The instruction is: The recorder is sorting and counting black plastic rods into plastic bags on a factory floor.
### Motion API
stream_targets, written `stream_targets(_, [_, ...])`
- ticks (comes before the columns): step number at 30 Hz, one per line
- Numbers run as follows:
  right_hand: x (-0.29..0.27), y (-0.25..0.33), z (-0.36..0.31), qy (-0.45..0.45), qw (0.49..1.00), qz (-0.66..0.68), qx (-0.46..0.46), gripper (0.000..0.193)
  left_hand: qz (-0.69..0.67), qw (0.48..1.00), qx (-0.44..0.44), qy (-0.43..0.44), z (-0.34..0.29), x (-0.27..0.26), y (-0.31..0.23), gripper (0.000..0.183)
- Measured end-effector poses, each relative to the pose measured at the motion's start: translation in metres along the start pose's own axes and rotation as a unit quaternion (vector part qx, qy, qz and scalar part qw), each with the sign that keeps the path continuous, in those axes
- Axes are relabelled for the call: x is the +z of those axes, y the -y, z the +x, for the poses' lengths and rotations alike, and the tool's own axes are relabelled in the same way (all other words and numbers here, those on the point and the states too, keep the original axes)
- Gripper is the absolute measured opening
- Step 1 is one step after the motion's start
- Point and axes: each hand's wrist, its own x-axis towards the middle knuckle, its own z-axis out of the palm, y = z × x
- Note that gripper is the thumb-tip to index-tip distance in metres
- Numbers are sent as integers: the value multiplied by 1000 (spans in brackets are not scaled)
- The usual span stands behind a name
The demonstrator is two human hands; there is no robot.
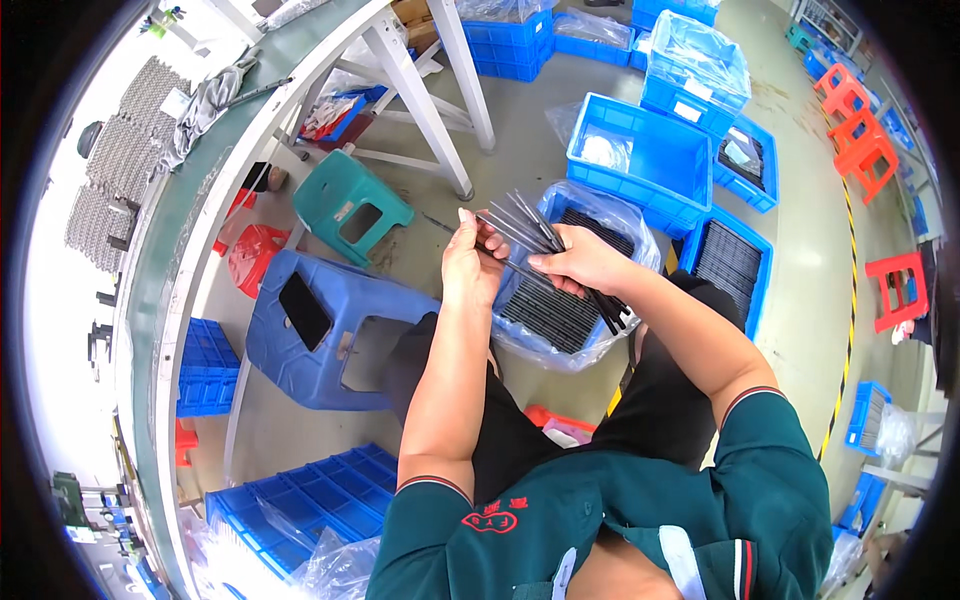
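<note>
- The fingers of the left hand are pinched around a thin dark rod, which slants across toward the other hand.
- The fingers of the right hand are closed on a bundle of black rods; its upper ends fan out toward the left hand, its lower ends stick out below the palm.
- Under the hands, on the floor, a container lined with a clear plastic bag holds many more dark rods.
- Just beyond it stands a blue bin with some clear plastic inside.
- To the left, a blue stool carries a flat black object; a green stool stands near it.
- Farther left runs a long table with grey cloth on it.
</note>
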Motion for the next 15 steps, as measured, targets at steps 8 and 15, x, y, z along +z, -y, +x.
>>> stream_targets(8, [-1, 0, 0, 4, 1000, -8, -1, 19, 13, 1000, 16, -7, 3, 2, 2, 30])
stream_targets(15, [0, -4, 5, -18, 999, 45, -20, 17, 51, 998, 24, 3, -2, 10, 15, 26])
